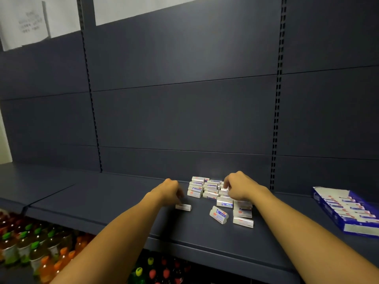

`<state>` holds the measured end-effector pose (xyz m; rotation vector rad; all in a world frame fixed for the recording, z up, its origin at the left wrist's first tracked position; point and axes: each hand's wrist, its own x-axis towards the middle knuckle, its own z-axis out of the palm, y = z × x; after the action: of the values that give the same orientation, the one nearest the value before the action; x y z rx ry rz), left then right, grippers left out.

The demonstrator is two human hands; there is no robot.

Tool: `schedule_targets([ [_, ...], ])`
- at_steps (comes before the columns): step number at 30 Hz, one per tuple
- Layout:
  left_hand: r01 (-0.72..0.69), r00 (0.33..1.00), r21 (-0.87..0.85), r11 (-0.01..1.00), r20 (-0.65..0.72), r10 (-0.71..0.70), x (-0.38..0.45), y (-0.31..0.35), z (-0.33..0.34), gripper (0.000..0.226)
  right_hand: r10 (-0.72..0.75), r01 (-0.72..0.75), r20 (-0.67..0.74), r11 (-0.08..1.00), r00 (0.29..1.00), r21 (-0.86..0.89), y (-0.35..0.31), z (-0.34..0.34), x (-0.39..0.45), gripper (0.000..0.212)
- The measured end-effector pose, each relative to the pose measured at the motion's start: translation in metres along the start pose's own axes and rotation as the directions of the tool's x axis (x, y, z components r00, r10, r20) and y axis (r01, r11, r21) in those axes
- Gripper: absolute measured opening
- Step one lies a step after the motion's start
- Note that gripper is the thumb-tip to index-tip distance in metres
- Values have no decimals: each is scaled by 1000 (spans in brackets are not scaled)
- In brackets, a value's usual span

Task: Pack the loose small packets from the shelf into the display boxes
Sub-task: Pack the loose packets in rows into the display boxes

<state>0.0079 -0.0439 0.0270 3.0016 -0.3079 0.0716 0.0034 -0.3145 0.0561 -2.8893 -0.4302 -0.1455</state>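
Several small white packets with blue and red print lie in a loose cluster (207, 189) on the dark blue shelf (114, 201). One single packet (183, 207) lies apart at the left, and my left hand (171, 191) reaches down on its left end with curled fingers. My right hand (239, 186) sits over the right side of the cluster, its fingers curled onto a packet there. Three more packets (219, 214) lie scattered nearer the front. A blue display box (346, 210), holding a row of packets, stands at the far right of the shelf.
The dark back panel rises behind the shelf, with slotted uprights (276, 119) at both sides. Below the shelf's front edge stand several drink bottles (30, 247) with green, orange and red caps. White paper sheets (30, 19) hang at the top left.
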Motion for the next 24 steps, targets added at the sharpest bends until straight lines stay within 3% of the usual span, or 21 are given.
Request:
schedule_targets([
  [6,-81,991,-62,995,101,87,11,-5,8,29,4,-3,75,1000,997,-22,-8,11,14,35],
  [12,-154,979,-100,983,118,166,17,-7,2,13,37,-36,138,999,990,-6,-11,8,15,11],
  [18,-218,972,-100,971,67,226,25,-12,-5,15,101,-113,187,992,977,54,-19,10,9,10],
  [24,-223,974,-249,942,-31,223,32,-18,-11,35,166,-180,201,982,965,53,-27,17,1,15],
])
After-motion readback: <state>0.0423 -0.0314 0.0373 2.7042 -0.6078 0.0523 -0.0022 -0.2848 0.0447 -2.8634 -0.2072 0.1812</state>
